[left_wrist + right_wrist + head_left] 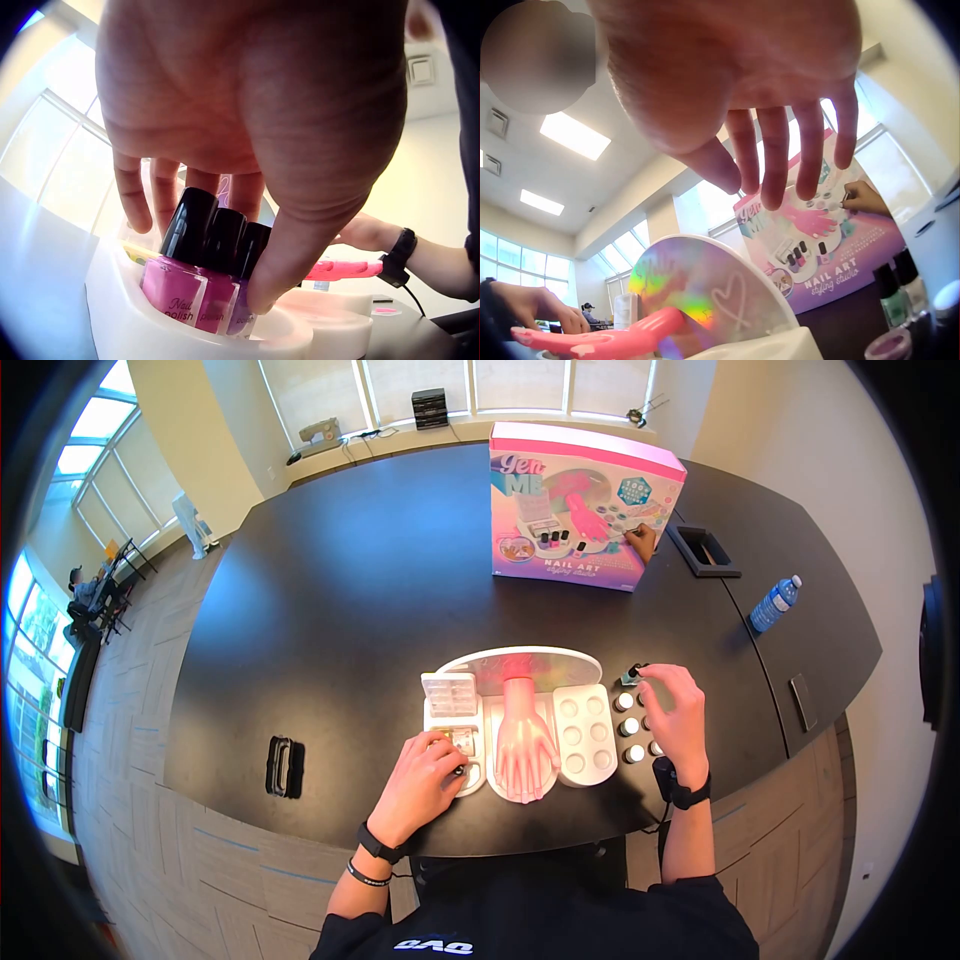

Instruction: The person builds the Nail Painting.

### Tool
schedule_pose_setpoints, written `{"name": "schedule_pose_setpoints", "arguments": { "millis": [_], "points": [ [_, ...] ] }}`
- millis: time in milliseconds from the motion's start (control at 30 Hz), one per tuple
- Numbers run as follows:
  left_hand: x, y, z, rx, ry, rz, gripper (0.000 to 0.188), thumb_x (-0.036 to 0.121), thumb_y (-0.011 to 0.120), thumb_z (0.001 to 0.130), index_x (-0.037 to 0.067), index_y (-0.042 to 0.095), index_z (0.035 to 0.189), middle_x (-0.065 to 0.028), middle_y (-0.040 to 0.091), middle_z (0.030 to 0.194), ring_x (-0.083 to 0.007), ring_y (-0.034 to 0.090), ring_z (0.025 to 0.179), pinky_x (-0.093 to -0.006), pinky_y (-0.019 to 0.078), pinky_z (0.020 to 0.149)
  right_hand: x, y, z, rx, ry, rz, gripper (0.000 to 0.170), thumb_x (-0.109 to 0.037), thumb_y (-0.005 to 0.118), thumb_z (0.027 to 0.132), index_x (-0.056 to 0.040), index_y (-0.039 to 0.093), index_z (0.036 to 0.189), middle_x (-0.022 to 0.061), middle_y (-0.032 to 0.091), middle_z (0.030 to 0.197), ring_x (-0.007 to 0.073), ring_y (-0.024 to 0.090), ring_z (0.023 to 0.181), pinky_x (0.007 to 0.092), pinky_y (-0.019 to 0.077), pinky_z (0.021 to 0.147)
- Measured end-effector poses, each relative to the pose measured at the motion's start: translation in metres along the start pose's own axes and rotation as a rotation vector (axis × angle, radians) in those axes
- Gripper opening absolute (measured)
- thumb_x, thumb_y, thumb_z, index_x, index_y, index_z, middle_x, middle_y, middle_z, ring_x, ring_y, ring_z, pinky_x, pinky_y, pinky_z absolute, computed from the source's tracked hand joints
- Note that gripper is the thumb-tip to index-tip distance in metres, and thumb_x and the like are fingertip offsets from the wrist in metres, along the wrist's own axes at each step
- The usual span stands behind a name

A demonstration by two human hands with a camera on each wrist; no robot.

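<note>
My left hand [418,782] is over the white tray left of the pink model hand [522,745]. In the left wrist view, pink [174,289], magenta [217,300] and purple [241,311] polish bottles with black caps lean in the white holder [120,307]. The thumb of that hand [247,97] presses the purple bottle, its fingers behind the caps. My right hand [678,710] is above the polish bottles on the right, near a green bottle [630,677]. In the right wrist view my right hand [742,67] hangs with loose fingers, holding nothing, apart from the green bottle [892,307].
Behind the iridescent panel [570,672] stands a large pink box [585,510]. A six-well palette [586,735] and several white-capped bottles [630,727] are on the right. Farther out are a water bottle [775,604], a table socket recess [704,550] and a black holder [285,767].
</note>
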State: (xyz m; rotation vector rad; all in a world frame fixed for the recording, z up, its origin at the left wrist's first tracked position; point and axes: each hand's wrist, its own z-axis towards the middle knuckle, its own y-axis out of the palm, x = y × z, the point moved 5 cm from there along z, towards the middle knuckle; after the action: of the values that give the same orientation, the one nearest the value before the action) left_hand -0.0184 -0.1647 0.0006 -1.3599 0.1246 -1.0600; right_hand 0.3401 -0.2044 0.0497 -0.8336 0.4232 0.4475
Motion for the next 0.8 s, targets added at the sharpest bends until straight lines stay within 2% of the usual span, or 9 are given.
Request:
{"name": "schedule_pose_setpoints", "arguments": {
  "millis": [400, 633, 700, 800],
  "points": [
    [-0.003, 0.001, -0.002, 0.003, -0.012, 0.017, 0.024, 0.007, 0.082, 0.082, 0.008, 0.073, 0.104, -0.0076, 0.068, 0.112, -0.0310, 0.060, 0.122, -0.0457, 0.0469, 0.107, 0.063, 0.019, -0.002, -0.131, 0.103, -0.117, 0.027, -0.003, 0.075, 0.091, -0.0054, 0.074, 0.118, 0.0100, 0.072, 0.130, 0.0354, 0.066, 0.120, 0.0449, 0.0540, 0.103],
    [-0.002, -0.003, -0.004, -0.001, -0.020, 0.040, 0.032, 0.008, 0.083, 0.082, 0.008, 0.072, 0.111, -0.0083, 0.068, 0.116, -0.0322, 0.059, 0.125, -0.0458, 0.0466, 0.108, 0.084, 0.029, 0.002, -0.213, 0.161, -0.118, 0.032, -0.001, 0.076, 0.090, -0.0061, 0.073, 0.121, 0.0091, 0.071, 0.132, 0.0346, 0.065, 0.123, 0.0446, 0.0536, 0.104],
    [0.000, -0.007, -0.005, 0.005, -0.021, 0.030, 0.034, 0.008, 0.084, 0.081, 0.009, 0.073, 0.113, -0.0083, 0.067, 0.117, -0.0326, 0.059, 0.126, -0.0461, 0.0466, 0.108, 0.085, 0.032, 0.003, -0.258, 0.230, -0.076, 0.033, 0.000, 0.076, 0.089, -0.0058, 0.073, 0.121, 0.0095, 0.072, 0.129, 0.0348, 0.065, 0.121, 0.0450, 0.0535, 0.104],
    [0.003, -0.013, -0.005, 0.016, -0.032, 0.014, 0.038, 0.008, 0.086, 0.080, 0.009, 0.073, 0.116, -0.0081, 0.067, 0.119, -0.0331, 0.058, 0.127, -0.0463, 0.0469, 0.108, 0.090, 0.036, 0.005, -0.304, 0.236, -0.070, 0.034, -0.001, 0.077, 0.089, -0.0060, 0.074, 0.122, 0.0102, 0.073, 0.126, 0.0354, 0.066, 0.119, 0.0455, 0.0536, 0.103]
  ]
}}
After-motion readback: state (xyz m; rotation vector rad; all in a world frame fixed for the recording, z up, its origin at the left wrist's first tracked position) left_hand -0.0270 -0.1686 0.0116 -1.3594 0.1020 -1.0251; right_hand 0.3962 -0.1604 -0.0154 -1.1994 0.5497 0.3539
